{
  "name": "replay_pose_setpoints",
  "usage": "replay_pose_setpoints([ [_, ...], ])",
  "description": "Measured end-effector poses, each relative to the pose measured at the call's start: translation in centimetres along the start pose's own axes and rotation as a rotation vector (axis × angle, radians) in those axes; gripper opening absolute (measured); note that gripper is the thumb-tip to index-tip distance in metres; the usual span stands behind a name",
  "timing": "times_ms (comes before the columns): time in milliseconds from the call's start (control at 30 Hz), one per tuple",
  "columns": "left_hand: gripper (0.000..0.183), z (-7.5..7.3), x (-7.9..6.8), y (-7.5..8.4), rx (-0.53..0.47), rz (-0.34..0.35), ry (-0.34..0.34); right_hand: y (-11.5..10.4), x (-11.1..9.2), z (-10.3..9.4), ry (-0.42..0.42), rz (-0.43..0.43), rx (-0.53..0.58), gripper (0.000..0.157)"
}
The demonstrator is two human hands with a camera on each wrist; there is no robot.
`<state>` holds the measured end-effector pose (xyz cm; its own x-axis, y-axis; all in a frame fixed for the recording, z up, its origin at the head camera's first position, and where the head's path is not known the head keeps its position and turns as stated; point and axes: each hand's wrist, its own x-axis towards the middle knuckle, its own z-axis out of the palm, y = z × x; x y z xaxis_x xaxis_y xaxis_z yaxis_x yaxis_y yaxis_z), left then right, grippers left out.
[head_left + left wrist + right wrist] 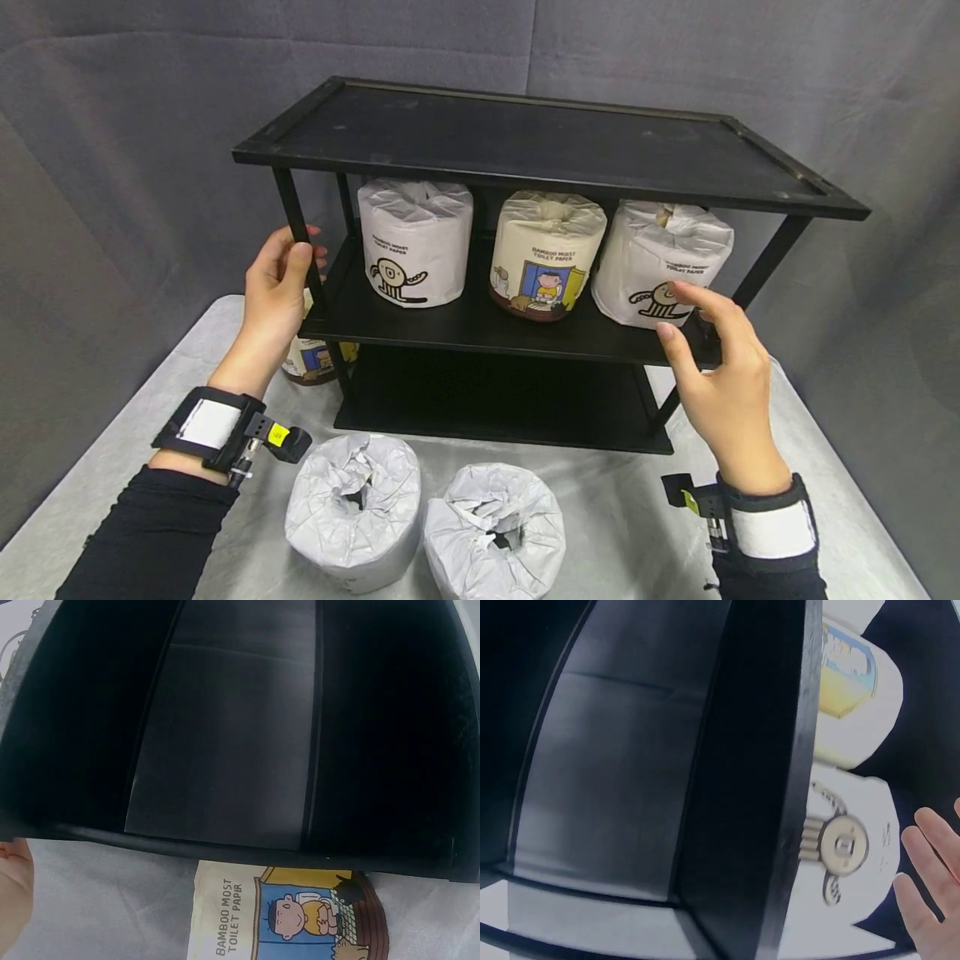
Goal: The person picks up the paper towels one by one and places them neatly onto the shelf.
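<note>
A black two-tier shelf rack [555,142] stands on the table. My left hand [277,283] grips its front left post [291,200], thumb in front and fingers behind. On the middle shelf stand three wrapped toilet paper rolls: a white roll [416,246] at left, a cream roll [547,254] with a cartoon print in the middle, and another white roll [637,258] at right, slightly tilted. Beside that right roll my right hand [723,375] is held with thumb and index finger spread; in the right wrist view its fingers [934,859] are straight, close to the roll.
Two white-wrapped rolls stand in front of the rack, one on the left [352,508] and one near the middle [491,533]. Behind the left post, another cartoon-printed roll [300,919] is partly hidden by the rack. A grey cloth backdrop [150,125] surrounds the table.
</note>
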<state>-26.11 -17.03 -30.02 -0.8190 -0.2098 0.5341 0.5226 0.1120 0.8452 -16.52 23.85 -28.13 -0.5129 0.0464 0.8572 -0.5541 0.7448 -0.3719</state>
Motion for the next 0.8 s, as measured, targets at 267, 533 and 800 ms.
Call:
replay_pose_setpoints([
  [267,0.025,0.0,-0.1,0.0,-0.010,0.004,-0.003,1.6,-0.8,-1.7,0.080,0.074,-0.003,0.041],
  [533,0.023,0.0,0.0,0.1,-0.001,0.007,-0.006,2.5,-1.5,-3.0,0.151,0.162,0.065,0.039],
  [800,0.028,-0.1,-0.1,0.1,0.031,0.002,-0.013,3.3,-2.4,-3.7,0.151,0.215,0.015,0.039],
])
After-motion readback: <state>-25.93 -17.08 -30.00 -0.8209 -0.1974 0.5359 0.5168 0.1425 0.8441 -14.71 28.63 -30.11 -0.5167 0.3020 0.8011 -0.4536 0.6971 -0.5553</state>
